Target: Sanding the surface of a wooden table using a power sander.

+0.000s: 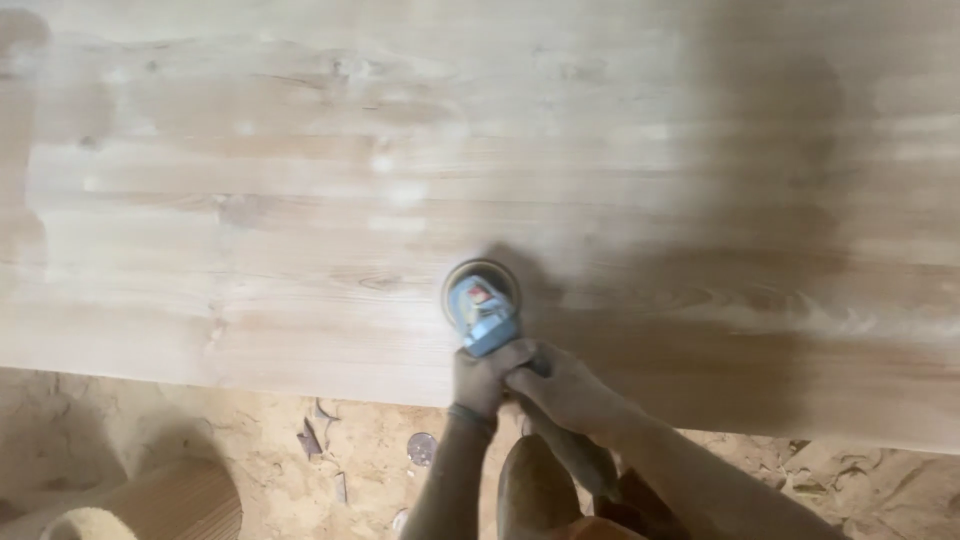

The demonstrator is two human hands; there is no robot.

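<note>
Head view looks straight down on a blue-bodied angle grinder [483,312] with a round sanding disc at its front, sitting low in the middle of the frame. Its disc rests flat on a wide wooden panel [300,200], close to the panel's near edge. The tool's casing is light blue with a small red patch on top, and the disc rim shows brownish and dusty. The left hand [480,382] grips the rear of the body, fingers wrapped tight around it. The right hand [565,388] lies just beside and partly over the left, fingers also closed around the handle end. Both hands and forearms are coated in pale dust. The panel is made of joined light planks with knots and grain streaks, and a dark shadow falls across its right half. Along the bottom of the frame, the floor [300,470] is covered with sawdust and wood chips.
</note>
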